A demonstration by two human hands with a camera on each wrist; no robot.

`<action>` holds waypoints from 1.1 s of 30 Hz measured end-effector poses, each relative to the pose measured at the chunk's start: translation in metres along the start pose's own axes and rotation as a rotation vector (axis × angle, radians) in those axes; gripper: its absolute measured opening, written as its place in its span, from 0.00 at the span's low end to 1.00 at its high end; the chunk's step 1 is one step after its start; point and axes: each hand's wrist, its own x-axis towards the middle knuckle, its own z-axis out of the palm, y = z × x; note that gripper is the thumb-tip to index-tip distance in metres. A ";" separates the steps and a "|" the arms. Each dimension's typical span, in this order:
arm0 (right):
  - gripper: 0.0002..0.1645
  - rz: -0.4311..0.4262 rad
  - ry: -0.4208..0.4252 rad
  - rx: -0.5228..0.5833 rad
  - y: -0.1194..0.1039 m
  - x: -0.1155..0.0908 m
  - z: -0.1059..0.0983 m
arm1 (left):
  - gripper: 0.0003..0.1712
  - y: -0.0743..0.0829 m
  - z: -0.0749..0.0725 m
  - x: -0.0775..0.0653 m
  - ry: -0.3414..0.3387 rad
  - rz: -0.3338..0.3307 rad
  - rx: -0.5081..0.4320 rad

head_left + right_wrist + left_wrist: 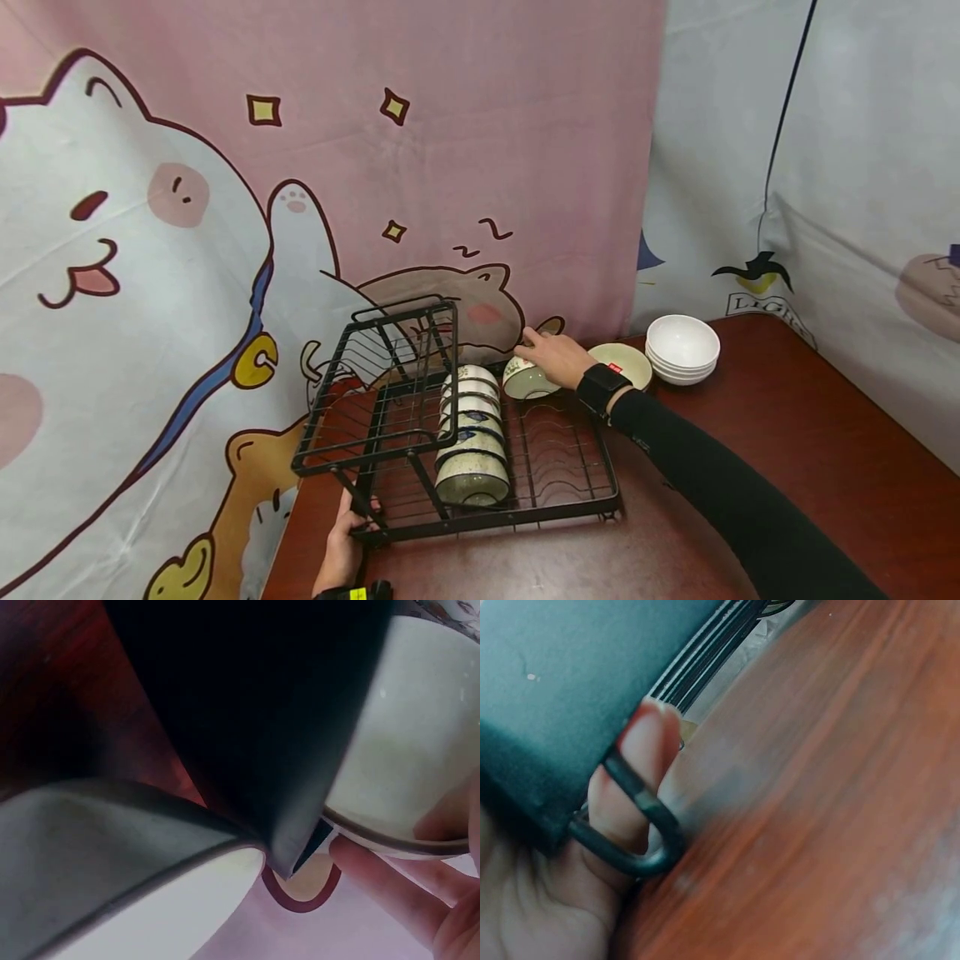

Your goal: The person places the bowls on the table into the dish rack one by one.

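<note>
At the rack's back right, my right hand (561, 360) pinches the rim of a cream bowl (527, 382) with a patterned outside. The bowl is tilted on its side, its opening towards me. In the right wrist view, fingers (390, 889) lie along the outside of the bowl's wall (405, 742). My left hand (343, 537) grips the front left corner of the black two-tier dish rack (525, 516); the left wrist view shows its fingers around the dark frame (577, 690), beside a bent wire loop (656, 814). Several patterned bowls (472, 479) stand on edge in a row on the lower tier.
A light green bowl (637, 364) with a red label stands right of the rack, beside a stack of white bowls (684, 350). The rack's upper tier (375, 458) overhangs the left side. Printed cloth (525, 167) hangs behind the reddish-brown table (720, 433).
</note>
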 end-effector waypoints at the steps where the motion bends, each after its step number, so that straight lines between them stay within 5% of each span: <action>1: 0.26 0.003 0.012 -0.002 0.001 -0.001 0.000 | 0.34 0.000 0.000 0.000 0.000 -0.002 -0.005; 17: 0.32 0.086 -0.023 0.078 0.003 -0.006 0.001 | 0.34 -0.002 -0.001 -0.001 -0.008 -0.013 -0.025; 33: 0.31 0.127 -0.009 0.193 0.005 -0.014 -0.020 | 0.33 -0.002 -0.002 -0.001 -0.021 0.015 -0.019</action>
